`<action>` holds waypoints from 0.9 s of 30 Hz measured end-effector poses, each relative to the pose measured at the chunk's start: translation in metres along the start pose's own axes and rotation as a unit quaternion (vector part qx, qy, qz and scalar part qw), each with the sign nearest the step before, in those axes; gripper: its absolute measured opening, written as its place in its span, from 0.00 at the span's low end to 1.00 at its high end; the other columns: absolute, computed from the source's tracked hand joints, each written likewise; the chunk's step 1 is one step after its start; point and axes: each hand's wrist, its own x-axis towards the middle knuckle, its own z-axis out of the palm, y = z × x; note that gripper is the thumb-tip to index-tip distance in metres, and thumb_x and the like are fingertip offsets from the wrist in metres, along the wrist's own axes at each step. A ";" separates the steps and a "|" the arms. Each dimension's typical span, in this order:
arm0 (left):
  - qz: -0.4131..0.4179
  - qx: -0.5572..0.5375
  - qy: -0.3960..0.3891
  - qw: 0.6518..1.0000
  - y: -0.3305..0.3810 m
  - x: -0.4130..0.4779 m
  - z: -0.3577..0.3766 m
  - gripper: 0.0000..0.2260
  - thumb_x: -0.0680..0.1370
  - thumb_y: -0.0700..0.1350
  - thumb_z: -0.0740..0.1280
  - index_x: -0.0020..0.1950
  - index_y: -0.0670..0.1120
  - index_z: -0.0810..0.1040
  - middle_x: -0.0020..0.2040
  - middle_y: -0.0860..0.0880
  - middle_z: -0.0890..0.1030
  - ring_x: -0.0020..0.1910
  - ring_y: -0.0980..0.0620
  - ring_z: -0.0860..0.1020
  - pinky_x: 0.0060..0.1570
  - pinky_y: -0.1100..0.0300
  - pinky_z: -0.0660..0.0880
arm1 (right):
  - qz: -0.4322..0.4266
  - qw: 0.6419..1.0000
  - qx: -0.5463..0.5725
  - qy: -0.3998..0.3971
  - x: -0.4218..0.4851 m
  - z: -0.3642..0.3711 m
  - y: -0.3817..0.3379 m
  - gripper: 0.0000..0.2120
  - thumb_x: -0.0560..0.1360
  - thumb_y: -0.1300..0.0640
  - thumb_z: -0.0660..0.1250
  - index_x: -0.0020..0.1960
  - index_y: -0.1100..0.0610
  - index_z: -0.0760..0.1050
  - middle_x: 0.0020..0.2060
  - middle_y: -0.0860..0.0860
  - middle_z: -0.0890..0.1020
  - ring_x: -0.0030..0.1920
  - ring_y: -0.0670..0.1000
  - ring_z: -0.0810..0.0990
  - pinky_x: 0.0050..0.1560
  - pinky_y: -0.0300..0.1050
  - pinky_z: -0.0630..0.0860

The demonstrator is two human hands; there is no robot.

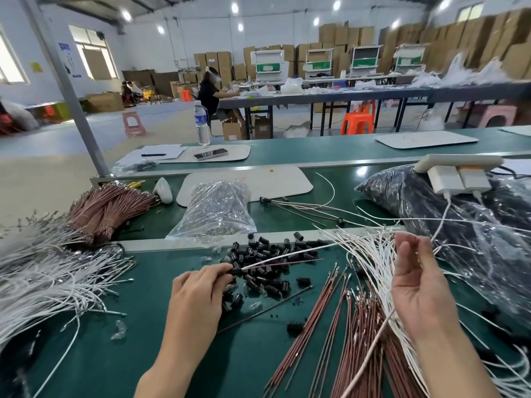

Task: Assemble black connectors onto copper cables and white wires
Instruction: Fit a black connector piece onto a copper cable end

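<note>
Pinching a black connector (236, 271), left hand (201, 285) fingers closed on it.
Small, hard, probably slippery: hold its body; white wire (287, 254) flexes. Right hand (416, 285) fingers loose, grasp unclear.

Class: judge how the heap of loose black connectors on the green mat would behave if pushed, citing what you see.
The black connectors are small, short barrels, so they would probably roll and scatter rather than slide as one; strays lie apart from the heap. They look like light moulded plastic, likely sturdy. The green mat seems flat, so little would stop them.
</note>
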 end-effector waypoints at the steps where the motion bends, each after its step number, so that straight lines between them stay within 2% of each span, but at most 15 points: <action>1: -0.019 -0.034 -0.006 0.999 0.001 -0.001 0.000 0.08 0.80 0.45 0.69 0.58 0.53 0.82 0.47 0.62 0.83 0.47 0.57 0.78 0.55 0.58 0.71 | 0.003 1.000 0.008 -0.006 0.000 -0.001 0.001 0.09 0.77 0.56 0.71 0.52 0.62 0.82 0.57 0.58 0.85 0.56 0.48 0.85 0.48 0.31 0.80; 3: -0.054 -0.128 -0.007 0.990 0.004 -0.001 0.001 0.07 0.81 0.45 0.68 0.55 0.57 0.81 0.43 0.62 0.84 0.46 0.58 0.81 0.48 0.63 0.76 | 0.033 0.998 -0.026 -0.041 -0.003 -0.001 0.007 0.14 0.78 0.52 0.71 0.59 0.59 0.75 0.59 0.60 0.84 0.58 0.51 0.85 0.51 0.34 0.81; 5: -0.080 -0.207 0.009 0.975 0.009 -0.001 0.003 0.08 0.81 0.45 0.68 0.53 0.60 0.80 0.41 0.59 0.84 0.40 0.55 0.82 0.40 0.67 0.76 | 0.097 0.977 -0.138 -0.127 -0.013 0.005 0.023 0.16 0.77 0.49 0.73 0.56 0.61 0.79 0.55 0.60 0.85 0.53 0.53 0.86 0.50 0.39 0.82; 7: -0.086 -0.254 0.011 0.963 0.015 -0.002 0.005 0.09 0.81 0.45 0.68 0.52 0.61 0.81 0.40 0.54 0.84 0.36 0.51 0.80 0.36 0.62 0.76 | 0.154 0.917 -0.297 -0.215 -0.031 0.016 0.049 0.19 0.73 0.45 0.75 0.53 0.60 0.84 0.52 0.59 0.86 0.48 0.54 0.86 0.46 0.41 0.83; 9: -0.052 -0.260 -0.029 0.964 0.022 -0.007 0.008 0.12 0.81 0.42 0.69 0.53 0.62 0.81 0.40 0.55 0.84 0.34 0.54 0.79 0.34 0.66 0.73 | 0.172 0.854 -0.424 -0.246 -0.046 0.019 0.076 0.21 0.71 0.44 0.73 0.59 0.55 0.82 0.53 0.54 0.86 0.50 0.54 0.86 0.46 0.43 0.83; 10: -0.025 -0.249 -0.062 0.966 0.026 -0.010 0.010 0.14 0.81 0.41 0.69 0.53 0.62 0.81 0.42 0.58 0.84 0.36 0.57 0.80 0.36 0.70 0.73 | 0.166 0.840 -0.453 -0.249 -0.050 0.017 0.086 0.21 0.72 0.46 0.72 0.63 0.52 0.80 0.55 0.52 0.86 0.52 0.54 0.86 0.47 0.45 0.83; 11: 0.001 -0.235 -0.093 0.968 0.030 -0.013 0.012 0.15 0.81 0.40 0.68 0.54 0.62 0.80 0.45 0.60 0.84 0.41 0.60 0.81 0.40 0.71 0.74 | 0.152 0.837 -0.462 -0.250 -0.052 0.015 0.093 0.19 0.73 0.48 0.71 0.63 0.50 0.81 0.55 0.52 0.86 0.54 0.54 0.86 0.47 0.46 0.84; 13: 0.035 -0.219 -0.123 0.967 0.037 -0.017 0.015 0.16 0.81 0.40 0.68 0.57 0.64 0.79 0.50 0.64 0.83 0.48 0.61 0.81 0.47 0.69 0.76 | 0.121 0.846 -0.458 -0.245 -0.054 0.013 0.097 0.11 0.75 0.52 0.69 0.57 0.49 0.85 0.53 0.53 0.86 0.54 0.55 0.86 0.46 0.47 0.84; 15: 0.044 -0.214 -0.116 0.969 0.041 -0.017 0.017 0.12 0.82 0.47 0.66 0.59 0.65 0.77 0.52 0.65 0.81 0.51 0.62 0.81 0.49 0.69 0.76 | 0.091 0.863 -0.444 -0.223 -0.051 0.012 0.095 0.09 0.76 0.53 0.68 0.52 0.50 0.86 0.52 0.54 0.87 0.53 0.55 0.86 0.44 0.45 0.84; 17: 0.025 -0.214 -0.109 0.970 0.039 -0.017 0.015 0.09 0.79 0.57 0.63 0.59 0.66 0.74 0.50 0.65 0.81 0.48 0.60 0.81 0.47 0.66 0.78 | 0.069 0.883 -0.424 -0.192 -0.047 0.012 0.093 0.10 0.75 0.53 0.68 0.52 0.54 0.86 0.51 0.56 0.87 0.51 0.55 0.87 0.43 0.43 0.84; 19: 0.010 -0.221 -0.110 0.969 0.033 -0.018 0.015 0.09 0.77 0.62 0.61 0.57 0.65 0.74 0.47 0.64 0.81 0.44 0.57 0.82 0.45 0.63 0.79 | 0.056 0.898 -0.408 -0.157 -0.043 0.012 0.090 0.12 0.74 0.54 0.68 0.53 0.58 0.85 0.50 0.57 0.87 0.50 0.57 0.87 0.43 0.42 0.83; 22: 0.011 -0.213 -0.097 0.972 0.029 -0.020 0.015 0.08 0.78 0.60 0.62 0.52 0.62 0.78 0.45 0.62 0.82 0.43 0.57 0.81 0.41 0.66 0.77 | 0.050 0.907 -0.396 -0.135 -0.039 0.011 0.088 0.14 0.73 0.54 0.68 0.55 0.60 0.84 0.50 0.58 0.87 0.50 0.57 0.87 0.43 0.41 0.83; 27: -0.002 -0.231 -0.097 0.968 0.029 -0.020 0.017 0.06 0.79 0.59 0.64 0.52 0.63 0.79 0.41 0.57 0.82 0.38 0.54 0.79 0.37 0.63 0.76 | 0.085 0.908 -0.383 -0.149 -0.041 0.011 0.088 0.14 0.73 0.54 0.69 0.54 0.59 0.85 0.51 0.58 0.87 0.51 0.57 0.87 0.43 0.41 0.83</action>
